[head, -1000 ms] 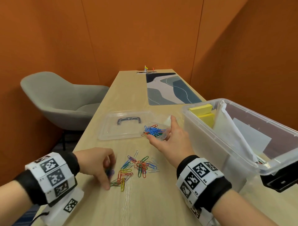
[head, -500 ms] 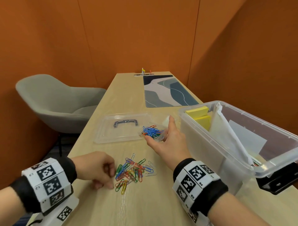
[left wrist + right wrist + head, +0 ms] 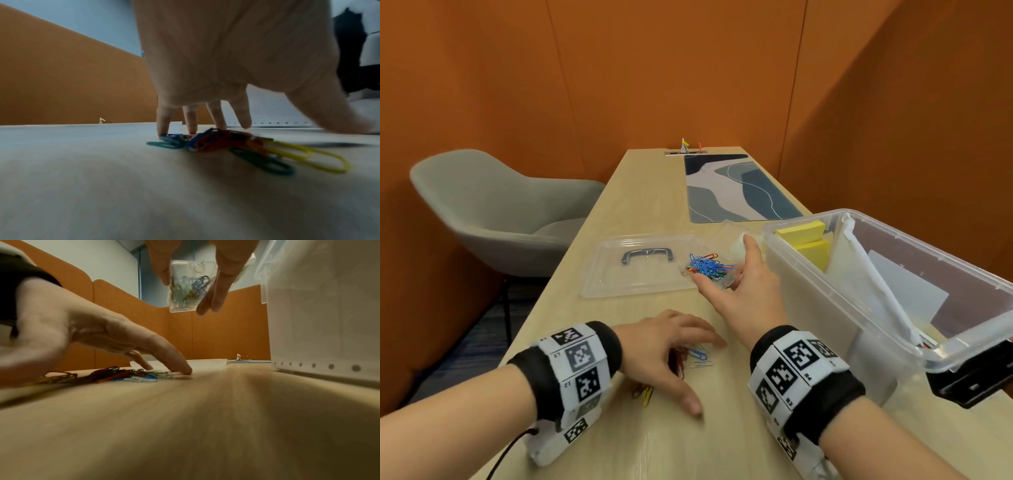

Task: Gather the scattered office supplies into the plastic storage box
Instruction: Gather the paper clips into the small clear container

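Storage box (image 3: 887, 294): right edge of table (image 3: 619, 445), open.
Right hand (image 3: 743, 294): fingers curled round small clear case (image 3: 709, 274) of clips.
Left hand (image 3: 664, 349): now spread flat over loose paper clips (image 3: 236, 146), which are bunched tighter, ready for scooping.

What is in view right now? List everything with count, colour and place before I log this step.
loose paper clips: one pile, mixed colours, on the table under the left hand
small case: one, clear, holds paper clips, in the right hand
storage box: one, clear, open, right side of the table
sticky note pads: two, yellow, inside the storage box
papers: several, white, inside the storage box
lid: one, clear with a dark handle, flat on the table
desk mat: one, blue and grey, far end
chair: one, grey, left of the table
table: one, light wood
left hand: fingers spread over the loose paper clips
right hand: holds the small case
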Tool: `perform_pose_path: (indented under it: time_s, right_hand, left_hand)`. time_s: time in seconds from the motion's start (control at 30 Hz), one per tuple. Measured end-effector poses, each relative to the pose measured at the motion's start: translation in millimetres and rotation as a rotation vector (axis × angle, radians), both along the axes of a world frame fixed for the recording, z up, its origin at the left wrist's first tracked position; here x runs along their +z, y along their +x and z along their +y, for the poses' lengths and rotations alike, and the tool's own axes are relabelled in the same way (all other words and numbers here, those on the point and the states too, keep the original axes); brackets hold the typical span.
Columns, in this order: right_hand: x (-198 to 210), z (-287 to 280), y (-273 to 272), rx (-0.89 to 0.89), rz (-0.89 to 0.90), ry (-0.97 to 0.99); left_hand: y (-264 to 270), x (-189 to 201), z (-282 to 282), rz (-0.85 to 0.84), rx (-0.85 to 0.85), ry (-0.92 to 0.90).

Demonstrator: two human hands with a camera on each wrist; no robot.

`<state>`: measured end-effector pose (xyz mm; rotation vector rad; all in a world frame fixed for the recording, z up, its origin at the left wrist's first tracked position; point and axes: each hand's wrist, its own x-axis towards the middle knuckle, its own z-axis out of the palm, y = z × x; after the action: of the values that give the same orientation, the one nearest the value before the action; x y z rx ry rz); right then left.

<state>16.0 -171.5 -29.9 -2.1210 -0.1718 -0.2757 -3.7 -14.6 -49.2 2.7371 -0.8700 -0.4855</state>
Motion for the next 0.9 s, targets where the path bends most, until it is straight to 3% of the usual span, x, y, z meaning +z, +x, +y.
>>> perform_pose_path:
  time_s: [0.13, 0.33, 0.4, 0.47, 0.53, 0.7, 0.9]
  right_hand:
    - [1.2, -1.7, -2.2, 0.024, 0.005, 0.017]
    - [1.5, -1.2, -2.1, 0.023, -0.006, 0.032]
    - [1.9, -1.7, -2.5, 0.028, -0.020, 0.048]
    - [1.6, -1.4, -3.2, 0.034, -0.023, 0.059]
    - [-0.1, -1.0, -2.4, 0.038, -0.020, 0.081]
    - [-4.1, 0.4, 0.5, 0.037, -0.006, 0.109]
    - [-2.3, -1.0, -0.7, 0.031, -0.005, 0.097]
  left_hand:
    - [-1.0, -1.4, 4.5, -0.140, -0.022, -0.098]
    - [-4.4, -1.8, 45.2, -0.197, 0.168, -0.246]
    - [-5.1, -1.4, 54.1, -0.089, 0.242, -0.152]
    - [-6.9, -2.5, 54.0, -0.040, 0.188, 0.043]
    - [-8.1, -5.2, 47.8, -0.044, 0.113, 0.103]
    - [-5.7, -4.4, 43.8, 0.039, 0.183, -0.199]
    - [-2.3, -0.2, 41.0, 0.035, 0.220, -0.233]
